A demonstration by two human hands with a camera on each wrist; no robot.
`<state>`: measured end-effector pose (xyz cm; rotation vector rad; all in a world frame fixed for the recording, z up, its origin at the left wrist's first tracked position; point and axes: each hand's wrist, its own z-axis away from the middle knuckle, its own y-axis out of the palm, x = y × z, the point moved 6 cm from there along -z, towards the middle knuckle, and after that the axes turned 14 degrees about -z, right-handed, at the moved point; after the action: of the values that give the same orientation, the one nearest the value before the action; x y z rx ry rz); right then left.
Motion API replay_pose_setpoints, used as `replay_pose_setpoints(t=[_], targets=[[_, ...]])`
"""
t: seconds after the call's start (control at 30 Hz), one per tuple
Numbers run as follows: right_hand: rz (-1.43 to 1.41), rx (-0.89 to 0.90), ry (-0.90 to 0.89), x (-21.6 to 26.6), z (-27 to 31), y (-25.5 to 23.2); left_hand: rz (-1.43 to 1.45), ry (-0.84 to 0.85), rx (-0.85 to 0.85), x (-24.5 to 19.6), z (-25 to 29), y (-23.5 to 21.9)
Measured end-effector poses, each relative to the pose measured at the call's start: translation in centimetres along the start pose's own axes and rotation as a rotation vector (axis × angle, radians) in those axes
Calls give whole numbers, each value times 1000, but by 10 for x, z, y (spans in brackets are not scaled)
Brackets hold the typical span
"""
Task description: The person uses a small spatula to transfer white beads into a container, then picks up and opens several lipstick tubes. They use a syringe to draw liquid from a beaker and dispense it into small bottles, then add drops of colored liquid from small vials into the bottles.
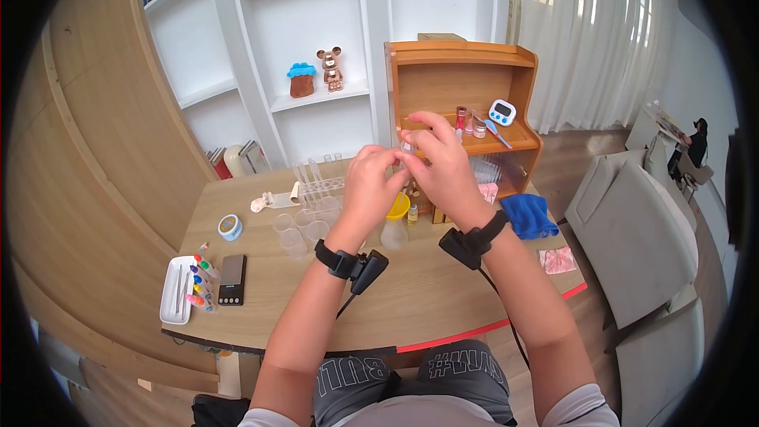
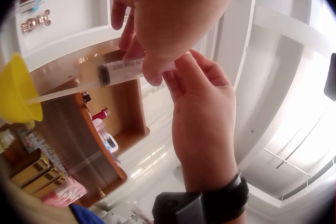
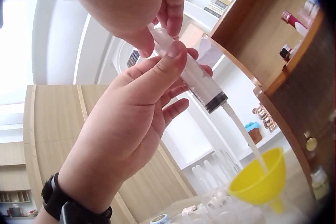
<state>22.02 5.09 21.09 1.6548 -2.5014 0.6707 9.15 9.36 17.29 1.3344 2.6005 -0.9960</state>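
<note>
A clear syringe point(image 3: 202, 82) with a black seal near its lower end is tilted between my hands. My left hand point(image 1: 370, 186) grips its barrel, fingers and thumb around it. At the upper end, my right hand point(image 1: 439, 164) pinches the syringe between thumb and fingers, partly hiding that end. From the syringe's tip a thin whitish line point(image 3: 244, 134) runs down into a yellow funnel point(image 3: 265, 179). The funnel stands in the mouth of a clear flask point(image 1: 394, 236) on the table, below my hands.
Clear beakers point(image 1: 291, 237) and a test tube rack point(image 1: 320, 187) stand left of the flask. A wooden cabinet point(image 1: 462, 55) is behind, holding a white timer point(image 1: 502, 112). Further left are a black scale point(image 1: 232, 278) and a white tray point(image 1: 175, 291). A blue cloth point(image 1: 528, 216) lies right.
</note>
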Motion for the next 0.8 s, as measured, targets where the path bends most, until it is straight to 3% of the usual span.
replay_pose_setpoints(t=[0.2, 0.43, 0.6, 0.8], targets=[[29, -61, -16, 15, -7, -3, 5, 25, -102, -2, -8, -11], [-46, -135, -121, 55, -43, 4, -55, 77, -158, -12, -21, -77], [-152, -123, -83, 56, -51, 43, -109, -7, -132, 21, -9, -99], [-145, 17, 83, 21, -22, 94, -70, -153, -69, 76, 39, -66]])
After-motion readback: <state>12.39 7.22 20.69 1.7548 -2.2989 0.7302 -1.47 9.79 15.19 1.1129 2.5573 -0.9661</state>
